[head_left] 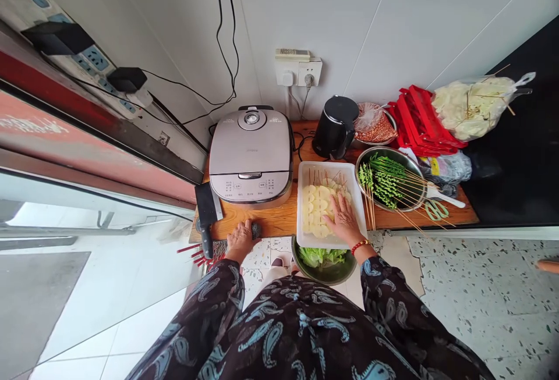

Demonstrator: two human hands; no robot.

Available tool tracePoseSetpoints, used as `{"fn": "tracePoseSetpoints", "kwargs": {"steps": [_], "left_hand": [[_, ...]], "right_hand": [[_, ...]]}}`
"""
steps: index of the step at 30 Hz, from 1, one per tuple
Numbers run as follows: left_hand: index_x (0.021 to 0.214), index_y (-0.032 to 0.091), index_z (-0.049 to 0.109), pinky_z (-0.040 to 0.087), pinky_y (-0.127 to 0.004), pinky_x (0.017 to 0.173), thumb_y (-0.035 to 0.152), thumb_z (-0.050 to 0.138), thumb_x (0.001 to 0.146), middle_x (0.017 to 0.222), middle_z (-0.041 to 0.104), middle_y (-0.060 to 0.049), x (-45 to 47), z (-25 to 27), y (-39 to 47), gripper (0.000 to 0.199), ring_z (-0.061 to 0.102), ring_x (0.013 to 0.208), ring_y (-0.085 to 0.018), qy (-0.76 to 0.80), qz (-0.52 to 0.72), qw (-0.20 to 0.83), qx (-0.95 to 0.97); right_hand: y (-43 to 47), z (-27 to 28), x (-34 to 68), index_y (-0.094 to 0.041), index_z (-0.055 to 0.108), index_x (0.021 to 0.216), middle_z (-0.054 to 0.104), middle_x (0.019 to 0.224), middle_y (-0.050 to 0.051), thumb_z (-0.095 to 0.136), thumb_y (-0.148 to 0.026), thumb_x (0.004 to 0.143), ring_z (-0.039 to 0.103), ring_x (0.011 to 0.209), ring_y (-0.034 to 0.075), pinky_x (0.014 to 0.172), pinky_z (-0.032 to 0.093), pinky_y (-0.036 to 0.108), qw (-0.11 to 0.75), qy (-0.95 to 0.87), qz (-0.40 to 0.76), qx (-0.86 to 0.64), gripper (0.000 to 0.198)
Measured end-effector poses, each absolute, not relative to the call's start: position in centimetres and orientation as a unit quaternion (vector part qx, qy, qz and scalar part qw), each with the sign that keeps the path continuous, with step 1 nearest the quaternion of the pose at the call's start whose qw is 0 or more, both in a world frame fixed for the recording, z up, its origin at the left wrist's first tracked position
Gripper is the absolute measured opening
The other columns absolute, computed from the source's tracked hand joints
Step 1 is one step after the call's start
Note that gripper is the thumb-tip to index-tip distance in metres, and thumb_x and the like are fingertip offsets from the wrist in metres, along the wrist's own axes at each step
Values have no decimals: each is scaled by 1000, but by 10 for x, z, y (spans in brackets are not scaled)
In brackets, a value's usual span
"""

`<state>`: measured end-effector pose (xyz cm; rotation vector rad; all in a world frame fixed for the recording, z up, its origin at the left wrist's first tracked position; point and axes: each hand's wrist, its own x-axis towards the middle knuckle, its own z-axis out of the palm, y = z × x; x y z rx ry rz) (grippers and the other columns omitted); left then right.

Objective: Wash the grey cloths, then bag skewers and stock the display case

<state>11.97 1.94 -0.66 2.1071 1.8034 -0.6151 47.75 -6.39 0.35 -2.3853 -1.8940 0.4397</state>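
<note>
My right hand (343, 219) lies with fingers spread on pale round slices threaded on skewers (317, 208), which look like potato. They fill a white plastic tray (361, 217) at the table's front edge. My left hand (241, 240) rests on the wooden table edge, fingers stretched forward and thumb apart. Between its thumb and forefinger sits a small dark lump (256, 229), kind unclear; I see no firm grip on it. Left of that hand a black-handled cleaver (208, 203) lies beside the rice cooker (251, 156). Below the tray, a bowl (336, 277) holds leafy lettuce (321, 256).
Right of the tray stands a metal bowl (424, 194) of skewered green vegetables (388, 179), with green-handled scissors (435, 210) beside it. Behind are a black kettle (335, 127), bagged peanuts (373, 124), a red folded basket (421, 121) and a bag of pale skewers (474, 106).
</note>
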Motion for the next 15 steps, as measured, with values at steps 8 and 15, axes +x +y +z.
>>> {"fn": "tracePoseSetpoints", "kwargs": {"steps": [8, 15], "left_hand": [[128, 19, 43, 46, -46, 86, 47, 68, 77, 119, 57, -16, 118, -8, 18, 63, 58, 110, -34, 628, -204, 152, 735], [128, 19, 44, 47, -45, 84, 48, 65, 78, 119, 57, -17, 117, -3, 20, 62, 58, 110, -34, 619, -208, 149, 743]], "right_hand": [[-56, -14, 467, -18, 12, 156, 12, 162, 15, 34, -49, 98, 13, 148, 32, 116, 20, 49, -2, -606, 150, -782, 70], [-54, 20, 467, -20, 16, 156, 7, 163, 12, 40, -45, 98, 11, 149, 31, 117, 20, 48, 12, -615, 158, -773, 68]]}}
